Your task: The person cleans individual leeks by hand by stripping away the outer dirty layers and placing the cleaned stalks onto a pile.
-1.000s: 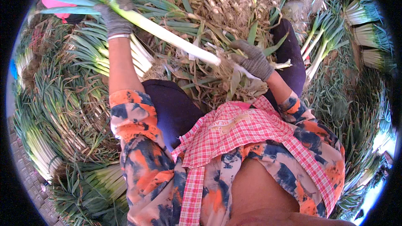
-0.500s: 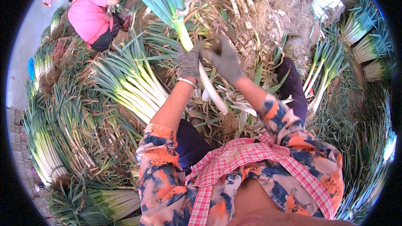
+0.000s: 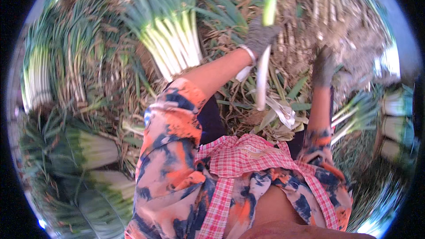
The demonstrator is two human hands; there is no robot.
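A single leek (image 3: pixel 264 77) is held upright, white shaft downward, in the gloved left hand (image 3: pixel 260 36), which is clamped around it where white turns to green. The gloved right hand (image 3: pixel 323 65) is held apart, over dry trimmings (image 3: pixel 354 40); whether it grips anything cannot be told. A cleaned bundle of leeks (image 3: pixel 170 42) lies just left of the raised arm. Judged risks: the shaft could slip through a one-handed grip, or snap if swung, and soil could be shaken onto the cleaned bundle.
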